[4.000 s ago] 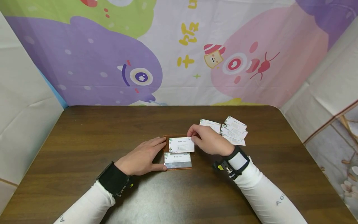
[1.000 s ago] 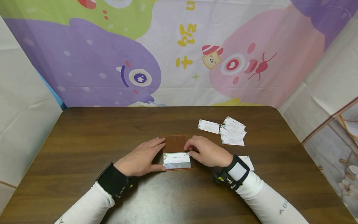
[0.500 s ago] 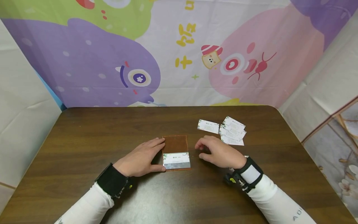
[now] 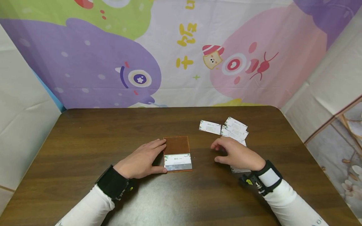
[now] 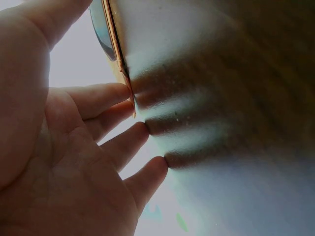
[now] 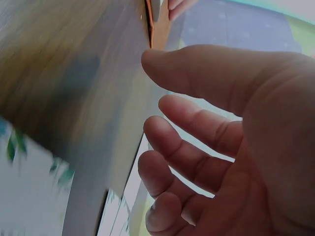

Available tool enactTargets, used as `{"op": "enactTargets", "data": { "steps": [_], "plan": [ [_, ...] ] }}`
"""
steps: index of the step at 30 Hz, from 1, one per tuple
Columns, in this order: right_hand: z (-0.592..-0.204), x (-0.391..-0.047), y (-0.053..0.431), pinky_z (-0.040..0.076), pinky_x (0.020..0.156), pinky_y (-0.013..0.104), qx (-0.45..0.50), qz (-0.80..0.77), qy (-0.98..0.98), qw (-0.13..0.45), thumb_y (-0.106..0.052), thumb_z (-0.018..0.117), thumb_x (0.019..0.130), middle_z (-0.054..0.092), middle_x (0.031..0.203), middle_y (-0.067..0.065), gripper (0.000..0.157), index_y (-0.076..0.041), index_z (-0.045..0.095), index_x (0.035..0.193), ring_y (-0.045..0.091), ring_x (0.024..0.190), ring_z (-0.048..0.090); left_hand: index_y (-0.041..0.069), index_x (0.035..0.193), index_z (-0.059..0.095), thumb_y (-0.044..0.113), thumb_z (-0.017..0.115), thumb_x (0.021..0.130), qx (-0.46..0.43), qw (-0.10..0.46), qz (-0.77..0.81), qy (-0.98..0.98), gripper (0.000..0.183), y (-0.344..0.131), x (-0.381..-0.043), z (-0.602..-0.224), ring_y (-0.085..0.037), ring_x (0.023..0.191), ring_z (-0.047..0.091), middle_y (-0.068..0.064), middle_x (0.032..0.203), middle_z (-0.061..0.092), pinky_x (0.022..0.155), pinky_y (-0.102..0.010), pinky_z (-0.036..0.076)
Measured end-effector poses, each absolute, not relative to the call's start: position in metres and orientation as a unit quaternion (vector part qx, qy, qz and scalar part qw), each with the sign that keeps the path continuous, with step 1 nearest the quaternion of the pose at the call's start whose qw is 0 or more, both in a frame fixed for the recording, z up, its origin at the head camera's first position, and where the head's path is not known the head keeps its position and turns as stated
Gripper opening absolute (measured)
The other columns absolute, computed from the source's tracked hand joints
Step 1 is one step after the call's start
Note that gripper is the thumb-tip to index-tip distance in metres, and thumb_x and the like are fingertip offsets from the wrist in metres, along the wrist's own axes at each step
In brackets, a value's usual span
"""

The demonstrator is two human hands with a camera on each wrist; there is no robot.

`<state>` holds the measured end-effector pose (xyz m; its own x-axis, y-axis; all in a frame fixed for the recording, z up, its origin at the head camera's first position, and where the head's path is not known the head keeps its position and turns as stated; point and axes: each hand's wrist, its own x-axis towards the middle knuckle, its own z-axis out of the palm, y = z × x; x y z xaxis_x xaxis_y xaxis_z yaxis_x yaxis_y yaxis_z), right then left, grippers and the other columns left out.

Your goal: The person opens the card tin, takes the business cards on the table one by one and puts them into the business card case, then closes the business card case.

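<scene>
A brown leather card holder (image 4: 177, 145) lies flat on the table. A white business card (image 4: 177, 158) with leaf print sits in its lower pocket. My left hand (image 4: 141, 160) rests at the holder's left side, fingers extended; in the left wrist view the fingertips (image 5: 158, 164) touch the table and the holder's edge. To the right of the holder, my right hand (image 4: 237, 153) is over the table with loosely bent fingers and nothing between them. Another business card (image 4: 239, 170) lies mostly hidden beneath that hand and wrist; the right wrist view shows it as a blurred white card (image 6: 29, 187).
Several overlapping business cards (image 4: 234, 127) lie beyond my right hand, partly covered by it. A single card (image 4: 210, 126) lies just left of them. A cartoon-printed cloth (image 4: 181, 91) hangs behind the table's far edge.
Four seconds ago my right hand pinched a card above the holder's pocket; that card no longer shows there. The right hand has since moved right, away from the holder. My left hand stays put.
</scene>
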<state>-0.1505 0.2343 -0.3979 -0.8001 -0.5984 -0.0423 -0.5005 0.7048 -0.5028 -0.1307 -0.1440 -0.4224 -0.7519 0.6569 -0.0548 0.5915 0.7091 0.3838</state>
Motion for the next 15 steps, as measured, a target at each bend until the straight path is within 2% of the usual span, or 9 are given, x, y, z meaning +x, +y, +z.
{"op": "enactTargets", "data": {
  "steps": [15],
  "plan": [
    [-0.401,-0.146,0.283,0.054,0.085,0.041,-0.284,-0.229,0.927,0.091,-0.009,0.087,0.086,0.07,0.107,0.001,0.032,-0.006,0.072,0.114,0.02,0.094,0.062,-0.004,0.159,0.043,0.053,0.076,0.097,0.337,0.095,0.172,0.921,0.091,-0.144,-0.131,-0.422,-0.04,0.157,0.03,-0.021,0.169,0.034,0.122,-0.059,0.033]
  ]
}}
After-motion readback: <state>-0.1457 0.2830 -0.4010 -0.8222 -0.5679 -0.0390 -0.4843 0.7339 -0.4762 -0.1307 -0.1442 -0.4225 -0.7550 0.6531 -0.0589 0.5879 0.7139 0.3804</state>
